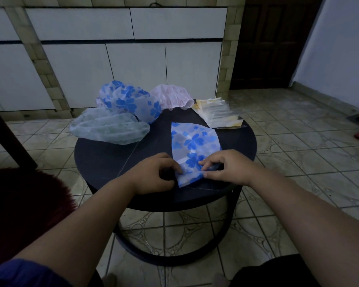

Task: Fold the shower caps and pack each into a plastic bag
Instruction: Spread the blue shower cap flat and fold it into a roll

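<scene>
Four shower caps are counted on one round dark table (pixel 104 156): a folded blue-flowered cap (pixel 195 146) at the near edge, and three unfolded ones at the far side, namely a blue-flowered cap (pixel 131 100), a pale green cap (pixel 108 129) and a pink cap (pixel 171 97). One stack of plastic bags (pixel 218 112) is seen, though its bags overlap too much to be numbered. Two hands are counted, the left hand (pixel 153 172) and the right hand (pixel 226 166).

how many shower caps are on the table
4: a blue-flowered cap being folded under both hands, another blue-flowered cap at the back, a pale green cap on the left, a pink cap behind. More may be hidden underneath.
</scene>
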